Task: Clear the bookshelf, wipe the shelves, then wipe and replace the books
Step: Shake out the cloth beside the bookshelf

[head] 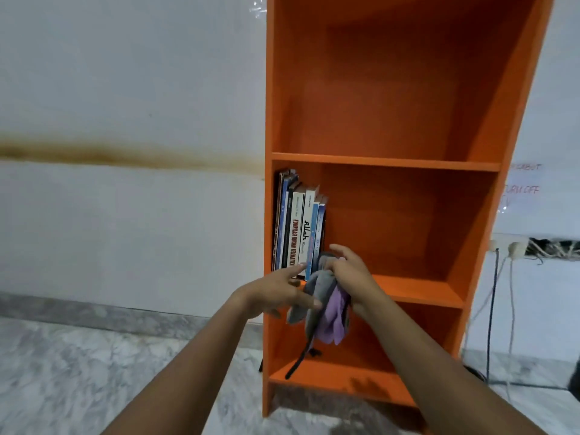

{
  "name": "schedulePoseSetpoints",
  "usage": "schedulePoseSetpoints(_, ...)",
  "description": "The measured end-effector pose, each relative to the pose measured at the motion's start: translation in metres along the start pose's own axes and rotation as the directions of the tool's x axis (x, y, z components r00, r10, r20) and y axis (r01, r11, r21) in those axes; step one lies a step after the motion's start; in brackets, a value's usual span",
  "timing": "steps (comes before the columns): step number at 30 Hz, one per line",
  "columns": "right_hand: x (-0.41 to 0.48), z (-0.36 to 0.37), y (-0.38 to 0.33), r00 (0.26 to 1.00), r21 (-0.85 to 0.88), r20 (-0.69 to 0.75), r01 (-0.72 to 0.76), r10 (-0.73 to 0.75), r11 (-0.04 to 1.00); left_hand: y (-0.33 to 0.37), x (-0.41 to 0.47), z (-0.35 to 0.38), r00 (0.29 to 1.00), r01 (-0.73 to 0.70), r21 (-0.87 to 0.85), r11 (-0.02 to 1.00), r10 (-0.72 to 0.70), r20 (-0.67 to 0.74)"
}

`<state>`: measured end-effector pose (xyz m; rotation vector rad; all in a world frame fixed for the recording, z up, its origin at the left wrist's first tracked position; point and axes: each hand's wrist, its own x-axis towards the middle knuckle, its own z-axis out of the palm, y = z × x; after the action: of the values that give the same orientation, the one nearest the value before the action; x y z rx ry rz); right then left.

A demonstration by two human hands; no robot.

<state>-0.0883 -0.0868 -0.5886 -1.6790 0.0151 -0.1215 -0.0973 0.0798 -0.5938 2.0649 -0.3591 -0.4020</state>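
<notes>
An orange bookshelf [383,161] stands against a white wall. Several books [298,227] stand upright at the left end of its middle shelf; the top shelf holds nothing. My right hand [351,271] is closed on a bunched grey and purple cloth [323,306] that hangs in front of the middle shelf's edge. My left hand [279,290] is open just left of the cloth, its fingers spread, one fingertip near the bottom of the books and another touching the cloth.
A marble floor [94,372] lies below and to the left. Cables [492,309] hang from wall sockets [514,248] to the right of the shelf. A thin dark strap [298,362] dangles in front of the lower shelf.
</notes>
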Motion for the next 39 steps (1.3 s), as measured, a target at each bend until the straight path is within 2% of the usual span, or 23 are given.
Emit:
schedulePoseSetpoints(2,-0.018,-0.008,-0.026,1.000,0.083,0.004,0.025,-0.026,0.996,0.011,-0.030,0.007,0.989,-0.016,-0.165,0.986,0.039,0.139)
schedulePoseSetpoints(3,-0.034,-0.013,-0.041,0.999,0.120,-0.008,0.042,-0.041,0.992,0.019,-0.047,0.012,0.989,-0.036,-0.148,0.988,0.057,0.139)
schedulePoseSetpoints(5,-0.050,-0.017,-0.065,0.997,0.183,-0.013,0.079,-0.078,0.980,0.033,-0.062,0.013,0.995,-0.089,-0.067,0.994,0.092,0.031)
schedulePoseSetpoints(7,-0.064,-0.020,-0.087,0.992,0.235,0.046,0.107,-0.121,0.966,0.051,-0.072,0.004,0.986,-0.155,-0.049,0.987,0.151,-0.077)
schedulePoseSetpoints(9,-0.067,-0.022,-0.102,0.979,0.216,0.131,0.122,-0.153,0.969,0.062,-0.076,-0.014,0.975,-0.188,-0.053,0.981,0.180,-0.128)
schedulePoseSetpoints(11,-0.065,-0.022,-0.107,0.957,0.148,0.237,0.134,-0.167,0.980,0.065,-0.078,-0.031,0.983,-0.146,-0.078,0.986,0.136,-0.122)
schedulePoseSetpoints(13,-0.057,-0.016,-0.101,0.916,0.116,0.352,0.163,-0.194,0.980,0.055,-0.073,-0.045,0.997,-0.068,-0.204,0.977,0.060,-0.045)
schedulePoseSetpoints(15,-0.043,-0.004,-0.091,0.865,0.025,0.444,0.249,-0.234,0.968,0.036,-0.058,-0.052,0.999,-0.029,-0.423,0.905,0.035,0.007)
schedulePoseSetpoints(17,-0.027,0.013,-0.081,0.841,-0.105,0.486,0.324,-0.236,0.940,0.018,-0.037,-0.060,0.997,-0.061,-0.557,0.828,0.019,-0.080)
schedulePoseSetpoints(18,-0.019,0.022,-0.077,0.839,-0.163,0.496,0.344,-0.224,0.925,0.011,-0.026,-0.066,0.985,-0.110,-0.551,0.827,0.015,-0.175)
schedulePoseSetpoints(20,0.007,0.043,-0.063,0.855,-0.245,0.466,0.372,-0.228,0.895,-0.001,0.000,-0.087,0.925,-0.215,-0.524,0.824,0.001,-0.379)
schedulePoseSetpoints(22,0.028,0.056,-0.057,0.880,-0.270,0.400,0.380,-0.256,0.885,-0.004,0.016,-0.114,0.868,-0.312,-0.558,0.769,-0.008,-0.496)
schedulePoseSetpoints(24,0.053,0.068,-0.061,0.910,-0.215,0.371,0.277,-0.184,0.937,0.001,0.025,-0.146,0.848,-0.333,-0.595,0.731,-0.043,-0.528)
schedulePoseSetpoints(26,0.065,0.079,-0.074,0.924,-0.179,0.355,0.217,-0.143,0.960,0.016,0.023,-0.170,0.840,-0.303,-0.586,0.752,-0.080,-0.537)
schedulePoseSetpoints(29,0.080,0.094,-0.125,0.926,-0.272,0.330,0.281,-0.185,0.920,0.060,0.016,-0.216,0.801,-0.190,-0.533,0.824,-0.183,-0.569)
schedulePoseSetpoints(31,0.088,0.100,-0.183,0.922,-0.251,0.354,0.257,-0.158,0.933,0.106,0.003,-0.258,0.736,-0.030,-0.370,0.928,-0.230,-0.637)
schedulePoseSetpoints(33,0.092,0.099,-0.236,0.909,-0.249,0.394,0.251,-0.139,0.935,0.155,-0.016,-0.290,0.667,0.115,-0.214,0.970,-0.235,-0.707)
schedulePoseSetpoints(35,0.096,0.098,-0.295,0.904,-0.310,0.409,0.271,-0.129,0.911,0.218,-0.034,-0.323,0.673,0.116,-0.269,0.956,-0.275,-0.686)
schedulePoseSetpoints(38,0.079,0.100,-0.398,0.903,-0.371,0.401,0.315,-0.155,0.873,0.328,-0.061,-0.364,0.724,0.011,-0.441,0.897,-0.311,-0.615)
schedulePoseSetpoints(39,0.068,0.102,-0.427,0.895,-0.365,0.395,0.359,-0.206,0.859,0.359,-0.068,-0.372,0.738,-0.034,-0.477,0.878,-0.300,-0.604)
